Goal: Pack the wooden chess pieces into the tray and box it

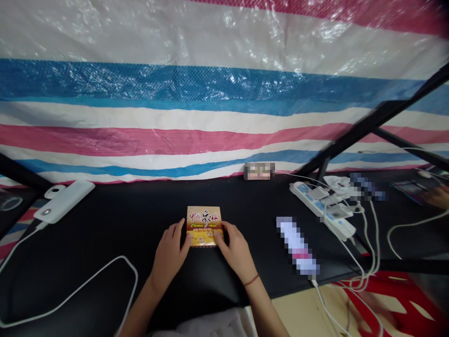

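A small yellow and red Chinese chess box [204, 223] lies flat on the black table [122, 224]. My left hand [170, 255] grips its near left edge, thumb on top of the lid. My right hand [235, 250] holds the near right edge the same way, fingers curled against the side. A thin red band circles my right wrist. Both hands rest on the table surface.
A white power bank [65, 201] with a white cable [87, 283] lies at the left. A white power strip [324, 208] with chargers and cables sits at the right. A striped tarp [210, 93] hangs behind. Another person's hand [437, 196] shows at far right. A red stool [389, 299] stands below.
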The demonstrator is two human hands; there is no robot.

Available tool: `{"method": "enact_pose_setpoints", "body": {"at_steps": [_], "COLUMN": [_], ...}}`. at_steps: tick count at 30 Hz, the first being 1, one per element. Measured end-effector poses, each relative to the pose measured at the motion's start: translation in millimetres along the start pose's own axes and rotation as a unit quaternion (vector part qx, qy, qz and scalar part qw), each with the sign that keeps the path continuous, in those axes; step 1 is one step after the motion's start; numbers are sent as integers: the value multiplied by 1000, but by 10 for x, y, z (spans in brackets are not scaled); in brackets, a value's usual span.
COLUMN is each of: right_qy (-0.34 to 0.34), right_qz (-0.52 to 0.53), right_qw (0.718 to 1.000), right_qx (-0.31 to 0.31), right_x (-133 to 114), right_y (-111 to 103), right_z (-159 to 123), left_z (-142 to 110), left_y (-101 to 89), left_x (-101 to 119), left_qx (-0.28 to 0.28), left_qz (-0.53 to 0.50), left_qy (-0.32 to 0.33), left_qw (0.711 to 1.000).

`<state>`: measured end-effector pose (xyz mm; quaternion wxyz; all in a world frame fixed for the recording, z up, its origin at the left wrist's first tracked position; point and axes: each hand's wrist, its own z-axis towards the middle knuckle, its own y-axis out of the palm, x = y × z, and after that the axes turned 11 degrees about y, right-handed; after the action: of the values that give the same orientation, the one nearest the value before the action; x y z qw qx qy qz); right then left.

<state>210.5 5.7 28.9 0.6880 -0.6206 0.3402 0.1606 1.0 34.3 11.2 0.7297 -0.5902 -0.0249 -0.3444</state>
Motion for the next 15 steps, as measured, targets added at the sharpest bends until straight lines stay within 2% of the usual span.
{"method": "enact_pose_setpoints", "body": {"at_steps": [3, 7, 10, 15], "right_qy": [-16, -11, -30, -67], "right_qz": [22, -12, -33, -20], "right_qw": [999, 999, 999, 997], "right_qx": [39, 45, 30, 18], "right_x": [-29, -114, -206, -337], "right_y": [124, 323, 426, 535], "right_z": [182, 391, 470, 514], "left_z": [197, 422, 440, 355], "left_y": [106, 219, 225, 114], "left_x": [-95, -156, -201, -328], "left_qx": [42, 37, 42, 37], "left_qz": [-23, -31, -2, 26], "left_qy": [52, 105, 95, 50], "left_qw": [997, 993, 995, 998]}}
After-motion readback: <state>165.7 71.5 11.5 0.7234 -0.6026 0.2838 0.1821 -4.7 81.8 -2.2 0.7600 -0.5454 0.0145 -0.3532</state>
